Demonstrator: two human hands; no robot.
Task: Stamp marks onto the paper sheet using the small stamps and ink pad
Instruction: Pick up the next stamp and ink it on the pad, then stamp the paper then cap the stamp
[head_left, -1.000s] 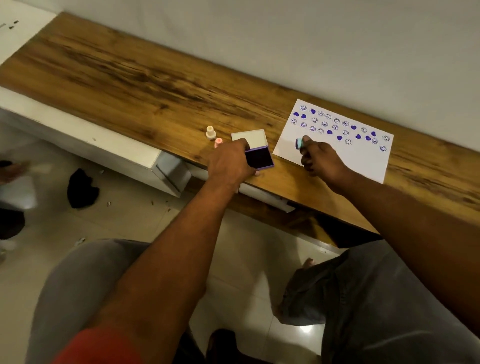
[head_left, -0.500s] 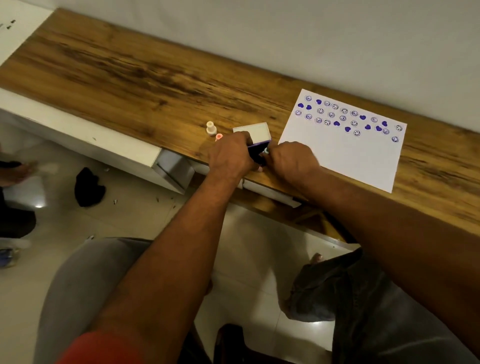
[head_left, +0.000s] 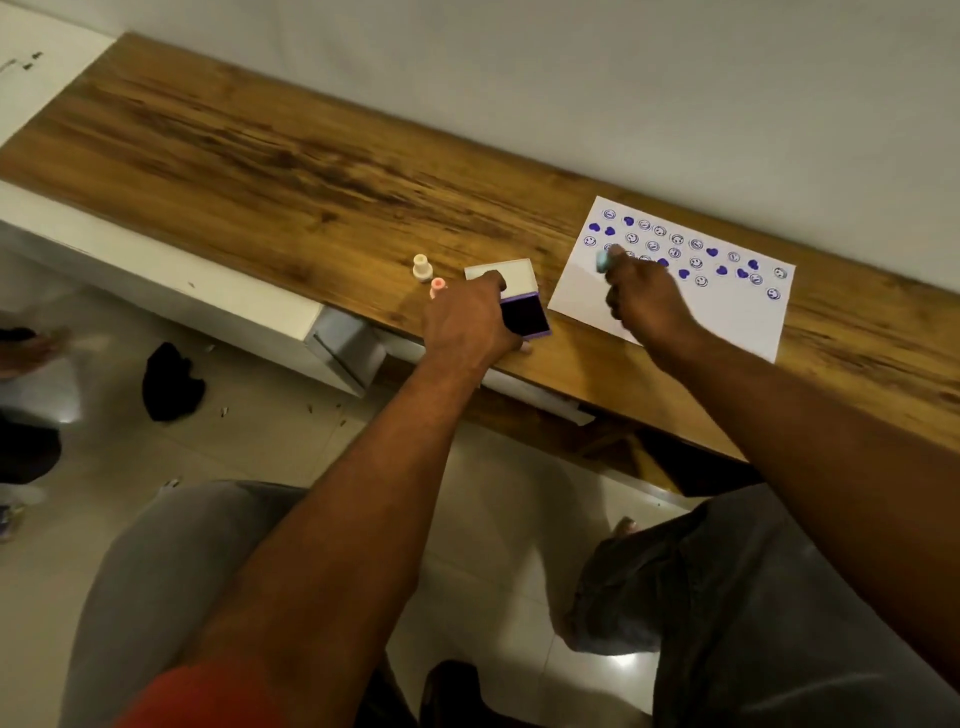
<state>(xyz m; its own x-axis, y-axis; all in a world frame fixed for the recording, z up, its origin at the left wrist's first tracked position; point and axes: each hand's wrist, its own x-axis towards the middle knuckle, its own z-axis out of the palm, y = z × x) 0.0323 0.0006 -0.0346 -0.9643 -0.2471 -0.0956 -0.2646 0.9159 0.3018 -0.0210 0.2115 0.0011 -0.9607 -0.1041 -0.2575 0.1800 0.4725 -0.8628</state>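
A white paper sheet (head_left: 727, 312) lies on the wooden counter (head_left: 311, 171), with several purple smiley and heart marks across its far half. My right hand (head_left: 644, 301) is over the sheet's left part, pinching a small light-blue stamp (head_left: 602, 261) above the marks at the left end. My left hand (head_left: 467, 325) rests on the open purple ink pad (head_left: 525, 314), whose white lid (head_left: 511, 273) is flipped back. A cream stamp (head_left: 422, 267) and a pink stamp (head_left: 438, 286) stand on the counter just left of the pad.
The counter runs along a white wall (head_left: 571, 78). A white drawer unit (head_left: 208, 301) sits below its left part. My knees (head_left: 779, 597) are under the counter edge. A black cloth (head_left: 171, 382) lies on the tiled floor at left.
My right hand has lifted the blue stamp off the ink pad and carried it right, over the left end of the paper. My left hand stays on the pad.
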